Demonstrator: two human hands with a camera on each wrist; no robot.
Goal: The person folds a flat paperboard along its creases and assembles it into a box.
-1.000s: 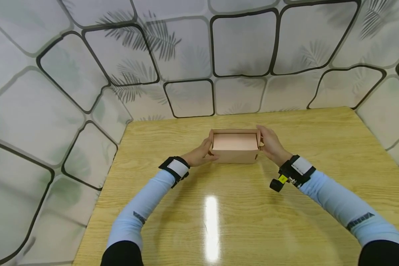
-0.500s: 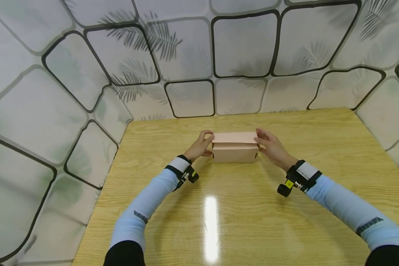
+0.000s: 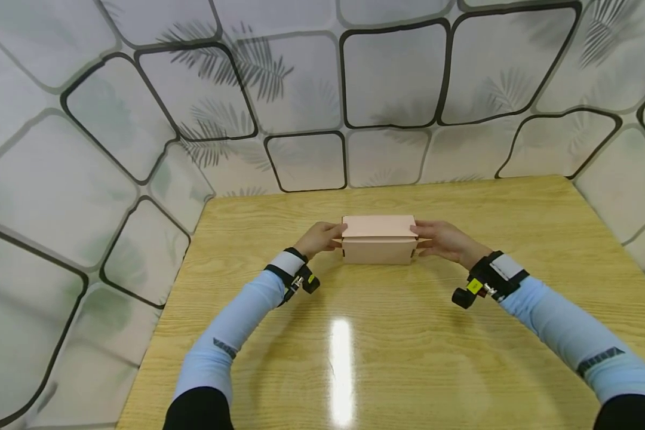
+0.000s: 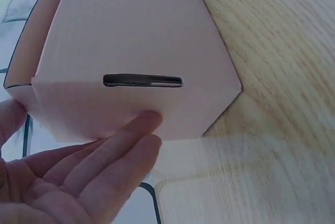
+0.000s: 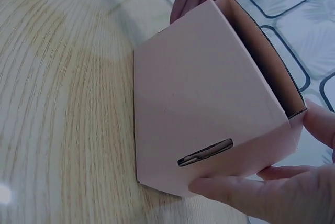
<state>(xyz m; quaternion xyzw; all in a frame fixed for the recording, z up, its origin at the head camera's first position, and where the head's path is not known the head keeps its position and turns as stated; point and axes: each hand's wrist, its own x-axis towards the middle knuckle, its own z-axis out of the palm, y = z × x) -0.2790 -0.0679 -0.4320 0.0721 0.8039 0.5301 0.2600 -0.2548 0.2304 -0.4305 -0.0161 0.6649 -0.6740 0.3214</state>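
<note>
A small pinkish-brown cardboard box point(image 3: 379, 252) stands on the table with its lid point(image 3: 378, 226) folded forward over the top. In both wrist views a gap shows between the lid and the front wall point(image 5: 199, 88). My left hand point(image 3: 317, 237) touches the left end, thumb at the lid's corner and extended fingertips against the end panel below a slot point(image 4: 142, 80). At the right end, my right hand point(image 3: 447, 240) has its thumb by the lid's corner and nearly straight fingers along the side, near another slot point(image 5: 205, 152). The box's inside is mostly hidden.
The box sits toward the back of a wood-grain table point(image 3: 408, 346), near its far edge. Behind and to the sides hang pale sheets point(image 3: 387, 77) with dark outlines and leaf prints. A bright light reflection point(image 3: 341, 364) lies on the tabletop.
The lid has come down and forward over the box, which showed its open inside a second ago. Both hands have shifted to the lid's front corners, and the right wrist has moved slightly outward.
</note>
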